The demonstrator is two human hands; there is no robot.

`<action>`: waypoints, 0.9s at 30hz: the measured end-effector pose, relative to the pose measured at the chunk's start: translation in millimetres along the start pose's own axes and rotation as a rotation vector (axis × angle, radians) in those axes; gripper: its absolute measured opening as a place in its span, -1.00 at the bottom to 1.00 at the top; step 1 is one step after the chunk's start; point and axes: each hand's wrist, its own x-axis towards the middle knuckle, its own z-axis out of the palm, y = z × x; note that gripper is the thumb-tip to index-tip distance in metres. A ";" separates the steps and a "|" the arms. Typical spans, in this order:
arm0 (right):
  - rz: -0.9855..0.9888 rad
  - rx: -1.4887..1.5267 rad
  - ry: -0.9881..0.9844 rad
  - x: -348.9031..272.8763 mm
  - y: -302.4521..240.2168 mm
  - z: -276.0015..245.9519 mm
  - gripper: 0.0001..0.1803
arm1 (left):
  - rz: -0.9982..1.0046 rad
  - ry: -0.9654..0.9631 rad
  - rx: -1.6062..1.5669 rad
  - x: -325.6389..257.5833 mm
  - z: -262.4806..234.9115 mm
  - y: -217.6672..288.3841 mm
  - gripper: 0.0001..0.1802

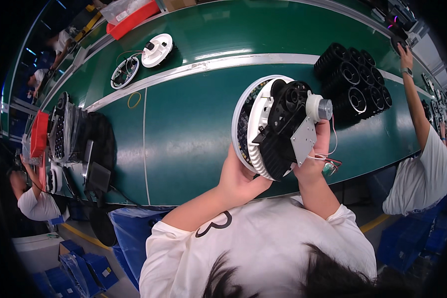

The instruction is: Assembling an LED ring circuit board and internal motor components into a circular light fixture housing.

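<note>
Above the green bench, both hands hold a round motorised assembly (270,124), tilted on its edge. It has a white outer ring, a ring of circuit board inside, a white curved shell and a black ribbed housing. A motor (324,109) in a white collar sticks out on its right, beside a grey metal plate (303,141). Loose red and white wires (330,160) hang off that side, near a small green part (329,169). My left hand (238,176) is wrapped under the lower left rim. My right hand (310,166) grips behind the plate and motor, its fingers partly hidden.
Black ribbed cylinders (352,82) are stacked right of the assembly. Beyond the pale rail (203,64) lie a white round housing (157,50) and a wired ring (125,73). A yellow loop (134,100) lies left. Co-workers' arms reach in at right (416,99) and far left (32,174).
</note>
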 end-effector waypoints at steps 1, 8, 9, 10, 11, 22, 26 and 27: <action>0.001 -0.012 -0.028 0.7 -0.7 -2.5 -0.13 | -0.001 -0.001 -0.001 0.0 0.9 0.3 -0.21; -0.074 -0.227 -0.058 7.3 -5.1 -9.3 -0.19 | -0.001 -0.060 0.157 0.2 -4.4 3.9 -0.18; -0.072 -0.226 -0.058 7.7 -4.0 -9.4 -0.19 | 0.011 -0.068 0.132 0.2 -4.6 3.7 -0.19; -0.050 -0.177 -0.072 8.2 -3.1 -10.5 -0.21 | 0.009 -0.070 0.131 0.9 -3.5 2.5 -0.19; -0.028 -0.126 -0.087 8.2 -1.9 -11.4 -0.23 | 0.011 -0.055 0.104 1.5 -2.0 0.6 -0.18; 0.125 -0.138 -0.199 9.8 -2.0 -34.2 -0.31 | -0.195 -0.093 -0.007 5.6 -11.5 25.3 0.03; 0.066 -0.384 -0.692 22.9 -20.5 -35.0 -0.32 | -0.344 -0.063 0.072 23.9 -31.2 53.0 -0.27; 0.040 -0.509 -0.762 22.4 -22.7 -30.8 -0.27 | -0.343 -0.098 0.304 24.8 -29.3 55.2 -0.32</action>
